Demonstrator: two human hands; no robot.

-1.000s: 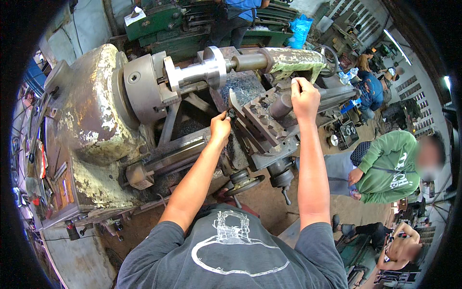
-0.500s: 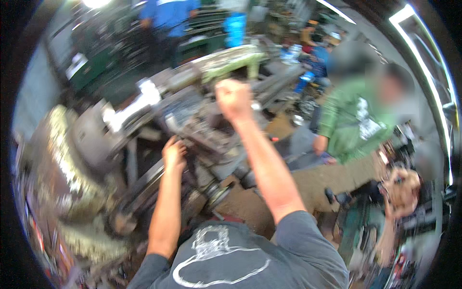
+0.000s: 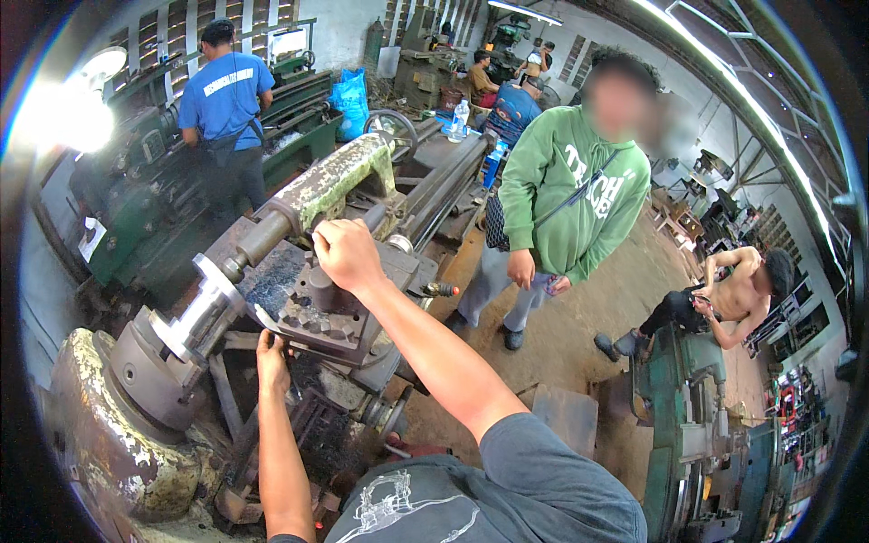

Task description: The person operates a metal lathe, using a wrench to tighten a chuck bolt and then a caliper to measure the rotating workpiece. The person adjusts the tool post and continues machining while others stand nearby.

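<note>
Tool post [image 3: 319, 322], left hand [image 3: 271, 364] beside, bottle [image 3: 459, 122], bulging bag [image 3: 350, 103]

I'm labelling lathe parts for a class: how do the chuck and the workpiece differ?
The chuck is dull, dark grey; the workpiece is bright silver. The chuck is a broad drum; the workpiece is slimmer, with a flange towards the tailstock. Both look metallic.

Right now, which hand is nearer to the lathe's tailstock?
Right. The right hand is close, just this side of the tailstock; the left hand is farther, down beside the tool post.
</note>
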